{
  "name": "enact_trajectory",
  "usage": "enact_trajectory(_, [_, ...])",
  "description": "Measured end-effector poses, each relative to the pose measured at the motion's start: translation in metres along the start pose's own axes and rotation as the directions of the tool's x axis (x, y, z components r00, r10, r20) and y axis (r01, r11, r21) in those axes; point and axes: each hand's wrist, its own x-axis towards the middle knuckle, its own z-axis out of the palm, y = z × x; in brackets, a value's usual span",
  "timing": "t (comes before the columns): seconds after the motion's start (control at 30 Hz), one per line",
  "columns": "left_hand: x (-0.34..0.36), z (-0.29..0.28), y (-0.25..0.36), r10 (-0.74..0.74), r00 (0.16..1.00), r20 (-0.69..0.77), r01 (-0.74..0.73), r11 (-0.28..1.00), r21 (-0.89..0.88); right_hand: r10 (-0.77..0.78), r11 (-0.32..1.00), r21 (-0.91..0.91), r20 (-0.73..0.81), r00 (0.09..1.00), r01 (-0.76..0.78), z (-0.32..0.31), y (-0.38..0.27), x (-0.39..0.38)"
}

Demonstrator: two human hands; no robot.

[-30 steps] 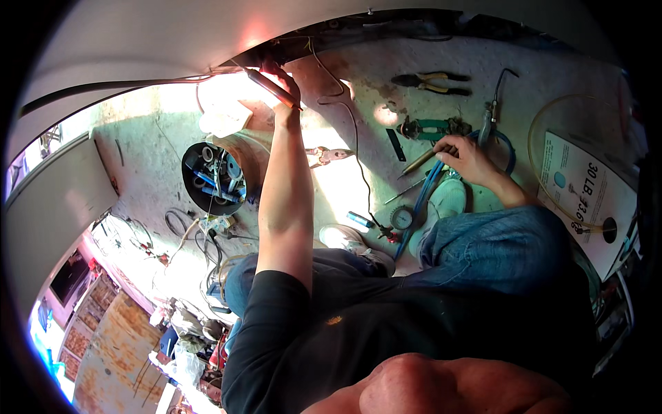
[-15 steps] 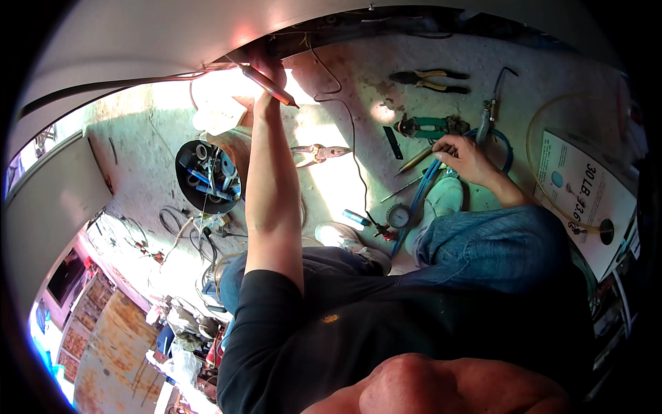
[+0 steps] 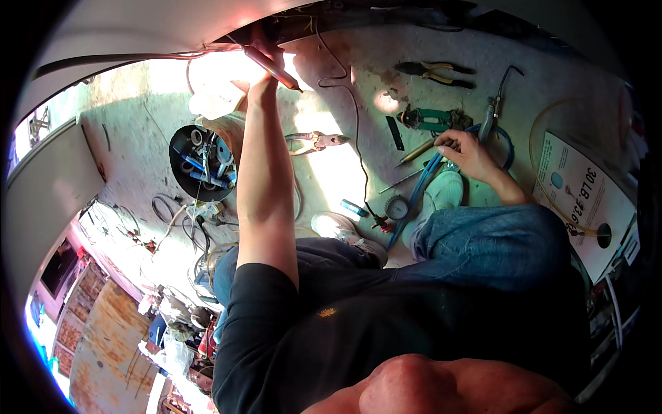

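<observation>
My left arm reaches forward to the lower edge of a pale cabinet [image 3: 138, 27]. There my left hand [image 3: 267, 63] is in reddish shade, its fingers largely hidden. A copper-coloured cylinder with tapered ends [image 3: 274, 69] slants across that hand; whether it is gripped I cannot see. My right hand [image 3: 465, 153] hangs past my right knee, fingers curled together. What they hold, if anything, is hidden. Close to its fingertips lie a brass-coloured rod [image 3: 416, 151] and blue hoses [image 3: 422, 181]. Behind it are green-handled cutters [image 3: 431, 119] and a torch with a bent tip [image 3: 498, 103].
A black bucket [image 3: 181, 186] of fittings lies left of my arm. Pliers [image 3: 316, 142], yellow-and-black pliers [image 3: 436, 72], a round gauge [image 3: 396, 207] and a blue cylinder [image 3: 354, 208] lie on the floor. A printed white carton [image 3: 583, 200] stands at right; cables [image 3: 196, 231] at left.
The whole view has shifted slightly. Both hands and the copper-coloured cylinder keep about the same places relative to the things around them.
</observation>
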Motion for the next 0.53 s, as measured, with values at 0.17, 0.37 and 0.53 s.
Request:
enact_trajectory(0.17, [-0.006,-0.019,0.031,0.028,0.998,-0.051,-0.027,0.999,0.017,-0.012,1.0,-0.009,-0.001,1.0,0.012,0.0,-0.004,0.0])
enact_trajectory(0.37, [0.008,-0.023,0.044,0.041,0.999,-0.01,-0.041,0.999,-0.011,-0.033,0.999,-0.009,0.012,0.999,0.034,0.006,-0.006,0.002])
enact_trajectory(0.53, [0.011,-0.042,0.053,-0.274,0.962,0.025,0.262,0.884,-0.386,-0.069,0.997,-0.027,0.047,0.996,0.071,0.009,-0.003,0.009])
